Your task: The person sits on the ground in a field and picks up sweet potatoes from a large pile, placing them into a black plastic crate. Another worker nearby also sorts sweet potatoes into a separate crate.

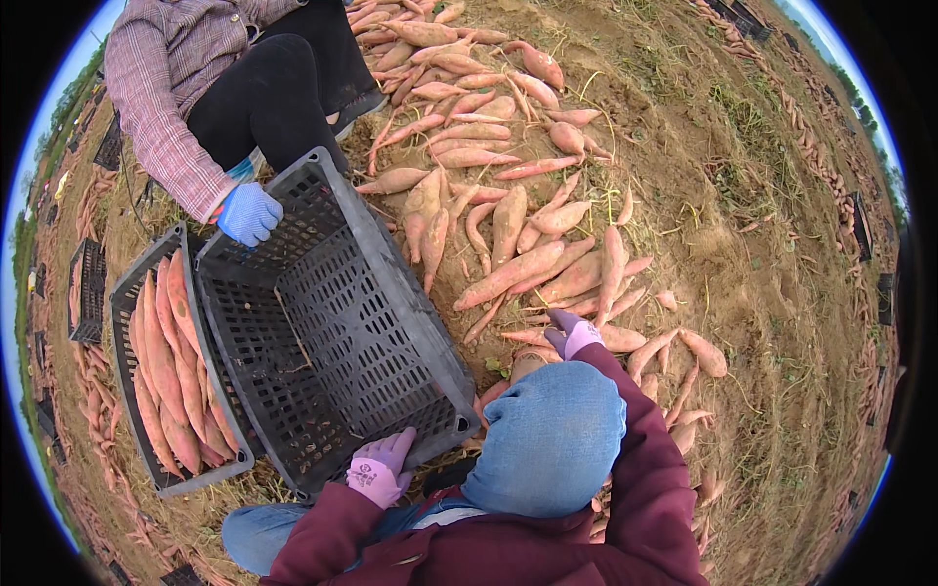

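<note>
My left hand [381, 467], in a lilac glove, grips the near rim of a black plastic crate [359, 315] with slotted walls. The crate leans with its open side up, and bits of soil lie inside. My right hand [575, 333], gloved the same way, reaches into a spread of sweet potatoes [513, 275] to the right of the crate. Its fingertips are at the roots, but whether they hold one is unclear. My bent knee [557, 439] in blue denim hides part of the roots below that hand.
A second black crate [245, 469] holding several sweet potatoes [172, 366] stands against the first. Opposite me, a seated person's blue-gloved hand [250, 214] rests on the crate's far rim. More crates [88, 289] and rows of roots lie across the soil [733, 256].
</note>
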The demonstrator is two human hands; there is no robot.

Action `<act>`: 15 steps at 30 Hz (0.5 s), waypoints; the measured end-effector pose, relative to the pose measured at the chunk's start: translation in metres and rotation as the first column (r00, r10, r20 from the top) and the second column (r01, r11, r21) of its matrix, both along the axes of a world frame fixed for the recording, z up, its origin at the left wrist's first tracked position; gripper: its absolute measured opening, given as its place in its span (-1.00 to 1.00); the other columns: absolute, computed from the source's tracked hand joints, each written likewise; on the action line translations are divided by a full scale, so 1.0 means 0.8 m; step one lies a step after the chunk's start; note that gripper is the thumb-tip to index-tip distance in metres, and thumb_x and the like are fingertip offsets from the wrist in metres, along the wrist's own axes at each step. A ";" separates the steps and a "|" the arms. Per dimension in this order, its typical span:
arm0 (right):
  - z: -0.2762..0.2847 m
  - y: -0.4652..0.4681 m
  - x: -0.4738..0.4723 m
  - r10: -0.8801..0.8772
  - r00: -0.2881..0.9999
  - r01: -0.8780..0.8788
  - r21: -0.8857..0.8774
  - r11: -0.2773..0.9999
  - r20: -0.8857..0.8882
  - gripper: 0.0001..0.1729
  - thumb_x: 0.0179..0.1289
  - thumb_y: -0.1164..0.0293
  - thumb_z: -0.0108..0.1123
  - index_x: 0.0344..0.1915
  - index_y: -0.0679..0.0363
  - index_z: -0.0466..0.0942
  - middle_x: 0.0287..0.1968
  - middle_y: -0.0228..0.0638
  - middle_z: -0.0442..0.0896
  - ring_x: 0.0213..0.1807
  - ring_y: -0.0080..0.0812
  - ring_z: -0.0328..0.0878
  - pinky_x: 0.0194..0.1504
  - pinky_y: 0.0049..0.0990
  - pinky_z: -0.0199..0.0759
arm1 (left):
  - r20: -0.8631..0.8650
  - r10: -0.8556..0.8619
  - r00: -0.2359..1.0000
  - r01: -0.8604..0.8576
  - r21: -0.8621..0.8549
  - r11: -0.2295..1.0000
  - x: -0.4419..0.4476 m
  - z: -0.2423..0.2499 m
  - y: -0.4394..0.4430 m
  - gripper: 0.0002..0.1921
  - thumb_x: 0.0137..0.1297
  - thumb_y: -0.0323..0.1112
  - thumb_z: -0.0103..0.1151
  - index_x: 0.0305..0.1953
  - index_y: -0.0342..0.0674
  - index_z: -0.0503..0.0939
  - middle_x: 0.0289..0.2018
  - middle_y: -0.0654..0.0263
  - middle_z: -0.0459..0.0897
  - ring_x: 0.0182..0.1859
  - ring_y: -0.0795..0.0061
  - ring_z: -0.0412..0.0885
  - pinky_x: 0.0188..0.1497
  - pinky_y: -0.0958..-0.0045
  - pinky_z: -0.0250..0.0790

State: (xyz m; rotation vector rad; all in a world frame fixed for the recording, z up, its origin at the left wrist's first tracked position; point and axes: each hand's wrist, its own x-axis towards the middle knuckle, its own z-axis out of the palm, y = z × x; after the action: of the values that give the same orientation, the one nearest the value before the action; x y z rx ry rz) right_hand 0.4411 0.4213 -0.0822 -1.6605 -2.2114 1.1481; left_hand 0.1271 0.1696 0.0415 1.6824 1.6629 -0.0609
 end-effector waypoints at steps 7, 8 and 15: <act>-0.042 0.119 -0.099 0.116 0.839 -0.457 0.573 0.680 0.532 -0.22 -0.19 0.30 0.45 0.15 0.08 0.41 0.16 -0.27 0.45 0.23 -0.16 0.36 0.22 -0.16 0.22 | 0.010 -0.050 0.999 0.051 -0.103 0.993 -0.003 -0.001 0.010 -0.25 0.03 -0.29 0.22 0.31 -0.21 0.22 0.16 -0.01 0.47 0.20 -0.02 0.45 0.24 0.11 0.29; -0.046 0.129 -0.105 0.145 0.822 -0.465 0.503 0.729 0.551 -0.22 -0.21 0.27 0.47 0.13 0.07 0.43 0.17 -0.28 0.45 0.23 -0.17 0.36 0.22 -0.15 0.22 | 0.014 -0.059 0.998 0.060 -0.097 0.993 -0.002 -0.001 0.010 -0.25 0.02 -0.29 0.22 0.31 -0.21 0.22 0.16 -0.01 0.47 0.20 -0.01 0.45 0.25 0.11 0.29; -0.019 0.125 -0.087 0.222 0.883 -0.378 0.345 0.859 0.413 -0.35 -0.17 0.22 0.46 0.01 0.09 0.52 0.15 -0.23 0.51 0.16 -0.17 0.46 0.19 -0.15 0.26 | -0.001 -0.089 0.996 0.089 -0.081 0.993 -0.004 -0.007 0.008 -0.24 0.00 -0.28 0.23 0.31 -0.20 0.24 0.16 0.03 0.48 0.21 0.02 0.44 0.28 0.12 0.26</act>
State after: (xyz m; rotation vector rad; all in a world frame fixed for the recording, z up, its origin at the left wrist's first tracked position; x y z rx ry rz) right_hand 0.3717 0.5209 -0.0977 -1.4550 -2.7769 0.3666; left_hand 0.1243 0.1758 0.0356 1.6957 1.5678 -0.1731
